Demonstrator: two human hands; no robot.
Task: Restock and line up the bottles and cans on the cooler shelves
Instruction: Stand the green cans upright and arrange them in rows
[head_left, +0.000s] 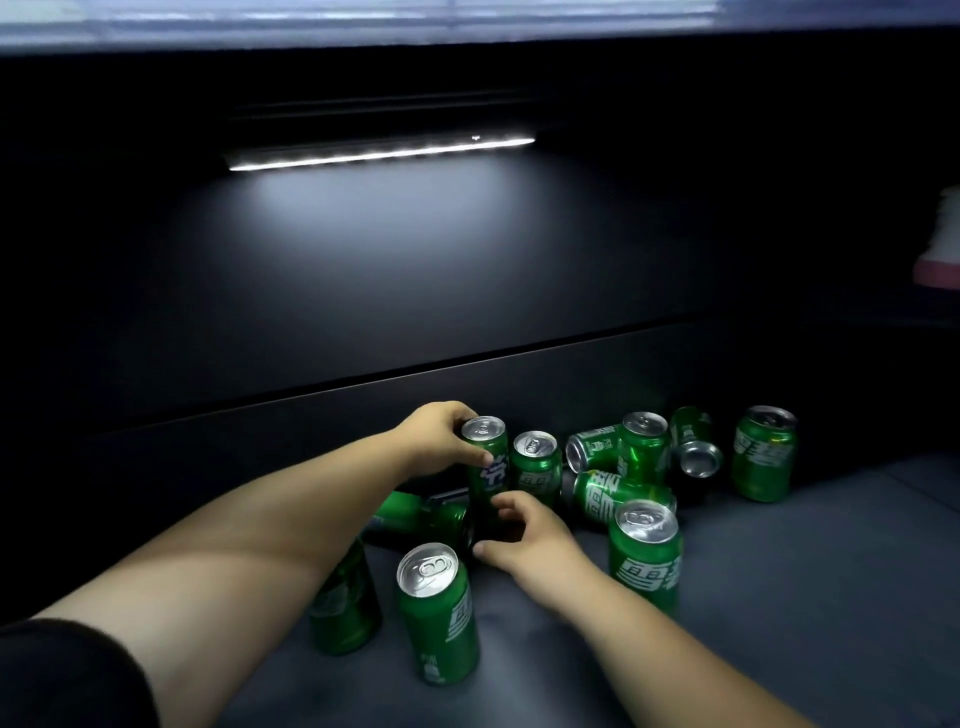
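Several green soda cans stand or lie in a loose cluster on a dark blue-grey surface (779, 597). My left hand (439, 434) grips an upright can (485, 457) near its top, at the back of the cluster. My right hand (519, 535) reaches in low at the foot of that can, fingers curled, its fingertips at the can's lower part. A can lies on its side (421, 517) under my left forearm. Upright cans stand at the front (439, 613) and right (647, 556). More cans, some tipped over (615, 493), sit behind.
A dark panel (467, 291) rises behind the cans, lit by a white light strip (382, 153). An upright can (763, 452) stands apart at the far right. A pink-and-white object (940, 249) shows at the right edge. Bare surface lies to the right front.
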